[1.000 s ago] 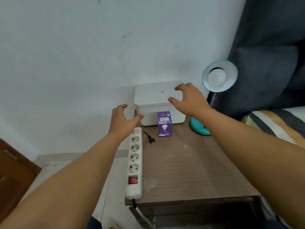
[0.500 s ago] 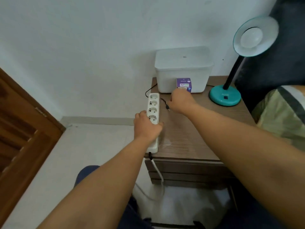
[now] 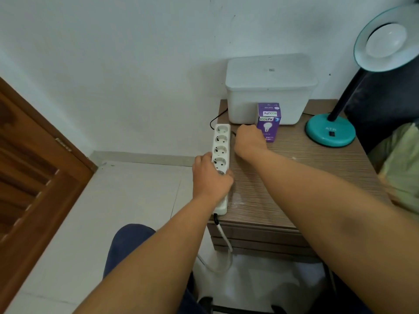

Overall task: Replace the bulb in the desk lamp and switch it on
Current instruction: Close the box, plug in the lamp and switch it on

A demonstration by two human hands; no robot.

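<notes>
A teal desk lamp (image 3: 330, 132) stands at the table's far right, its shade turned toward me with a white bulb (image 3: 386, 40) in it. A purple bulb box (image 3: 269, 120) stands upright in front of a white lidded bin. A white power strip (image 3: 221, 146) lies along the table's left edge. My left hand (image 3: 212, 177) is closed over the strip's near half, pinning it down. My right hand (image 3: 249, 141) is closed over the lamp's black plug beside the strip's far sockets; the plug itself is mostly hidden, only a bit of black cord (image 3: 233, 133) shows.
The white lidded bin (image 3: 269, 87) sits against the wall at the back of the wooden bedside table (image 3: 294, 177). A wooden door (image 3: 29, 177) is at the left. The strip's cable (image 3: 224, 241) hangs off the table's front. Bedding (image 3: 401, 159) lies at the right.
Both hands came down from near the bin. My left hand settled on the power strip and my right closed on the lamp's plug. Since half a second ago they have barely moved.
</notes>
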